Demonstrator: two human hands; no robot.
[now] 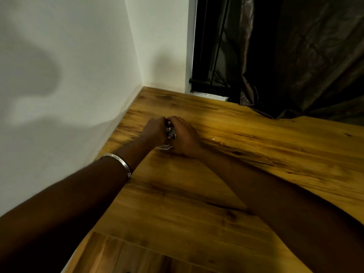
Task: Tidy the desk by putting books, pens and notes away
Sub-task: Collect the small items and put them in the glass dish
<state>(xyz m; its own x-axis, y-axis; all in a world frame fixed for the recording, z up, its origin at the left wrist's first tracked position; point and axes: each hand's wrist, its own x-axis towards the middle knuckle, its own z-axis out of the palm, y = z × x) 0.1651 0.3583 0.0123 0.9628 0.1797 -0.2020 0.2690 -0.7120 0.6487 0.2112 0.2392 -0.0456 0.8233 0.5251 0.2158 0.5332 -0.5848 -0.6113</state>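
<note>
The tidying looks nearly done, to my eye: the wooden counter (246, 154) shows no books and no pens anywhere in view. What remains is one small thing, held between both hands at about 11 o'clock from the middle of the counter, close to the white wall (69, 75). The left hand (154, 130) and the right hand (184, 134) meet there, each grip curled narrow around a small crumpled bundle (170, 133), pale and patterned; I cannot tell whether it is a note or something else. A white scrap (164, 147) peeks out under the hands, lying on the wood.

A metal bangle (123, 163) sits on the left forearm. At 1 o'clock a dark curtain (295, 56) drapes onto the counter's far edge. Nothing stands in the hands' way; a tiny white speck (213, 138) lies just to their right.
</note>
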